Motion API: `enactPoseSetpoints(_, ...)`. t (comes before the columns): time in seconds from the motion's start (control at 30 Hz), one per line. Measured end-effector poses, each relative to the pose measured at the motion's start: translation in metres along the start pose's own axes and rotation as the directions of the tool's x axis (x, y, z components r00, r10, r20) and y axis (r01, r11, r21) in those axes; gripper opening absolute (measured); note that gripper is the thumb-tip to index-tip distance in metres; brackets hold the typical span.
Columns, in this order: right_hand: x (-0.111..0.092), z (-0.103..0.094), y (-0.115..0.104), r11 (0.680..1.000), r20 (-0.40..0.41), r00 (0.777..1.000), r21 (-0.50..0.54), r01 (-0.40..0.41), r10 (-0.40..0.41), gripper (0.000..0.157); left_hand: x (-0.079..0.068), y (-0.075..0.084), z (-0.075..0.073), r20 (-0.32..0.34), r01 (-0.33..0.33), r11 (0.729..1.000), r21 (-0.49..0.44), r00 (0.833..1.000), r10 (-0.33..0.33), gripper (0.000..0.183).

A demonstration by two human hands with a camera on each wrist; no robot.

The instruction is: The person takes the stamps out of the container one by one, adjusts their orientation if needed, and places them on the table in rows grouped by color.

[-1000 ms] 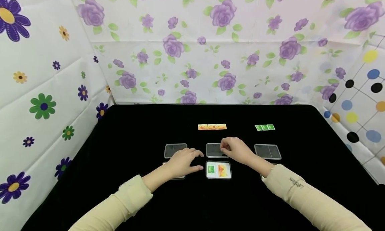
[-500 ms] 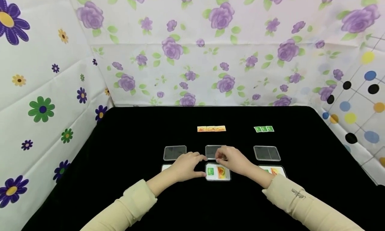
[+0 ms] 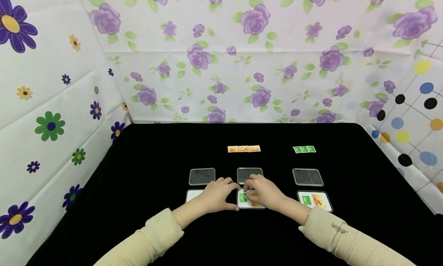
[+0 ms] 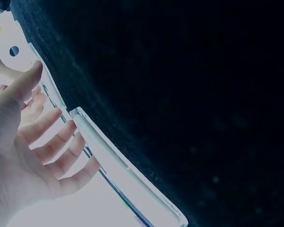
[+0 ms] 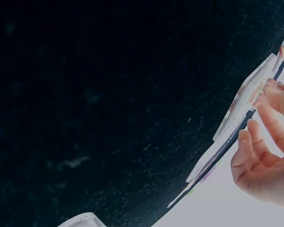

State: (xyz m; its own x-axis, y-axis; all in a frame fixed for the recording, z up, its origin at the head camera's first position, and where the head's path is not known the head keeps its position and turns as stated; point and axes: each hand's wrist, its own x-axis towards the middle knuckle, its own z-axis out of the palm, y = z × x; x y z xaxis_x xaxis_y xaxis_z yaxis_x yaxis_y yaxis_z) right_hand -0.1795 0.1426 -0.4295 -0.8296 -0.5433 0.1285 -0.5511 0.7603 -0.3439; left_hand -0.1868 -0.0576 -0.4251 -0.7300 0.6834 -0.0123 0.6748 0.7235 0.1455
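In the head view my left hand [image 3: 217, 197] lies at the left side of the middle clear case [image 3: 241, 206], fingers spread and fingertips at its edge. My right hand [image 3: 264, 191] is over that same case, its thumb and forefinger apart near the small cards inside. A green card [image 3: 243, 198] shows there on a white backing, and an orange card [image 3: 256, 205] is partly hidden by the hand. In the right wrist view the fingertips come close to the case [image 5: 236, 113]; contact is unclear. Nothing shows between the fingers of either hand.
Similar cases lie at left [image 3: 193, 195] and right [image 3: 323, 207], the left one partly hidden. Behind the cases are clear lids [image 3: 202, 176], [image 3: 307, 177]. Farther back on the black cloth [image 3: 166, 150] lie an orange card row [image 3: 243, 148] and green cards [image 3: 304, 149].
My right hand has come down from the middle lid to over the middle case, now covering part of the orange card. My left hand has shifted slightly to the right and nearer.
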Motion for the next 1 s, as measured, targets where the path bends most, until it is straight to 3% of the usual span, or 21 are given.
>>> enactPoseSetpoints(0.43, 0.004, 0.004, 0.001, 1.000, 0.003, 1.000, 0.012, -0.022, 0.022, 0.021, 0.007, 0.001, 0.001, 0.016, 0.013, 1.000, 0.003, 1.000, -0.013, 0.062)
enactPoseSetpoints(0.7, 0.011, 0.002, 0.001, 0.982, 0.070, 0.992, 0.156, -0.111, 0.101, 0.017, 0.011, 0.000, 0.000, 0.049, 0.031, 0.999, -0.015, 0.998, -0.030, 0.063)
enactPoseSetpoints(1.0, 0.015, 0.001, 0.001, 0.953, 0.125, 0.979, 0.239, -0.187, 0.161, 0.016, 0.012, -0.001, -0.002, 0.084, 0.037, 0.999, -0.032, 0.996, -0.035, 0.063)
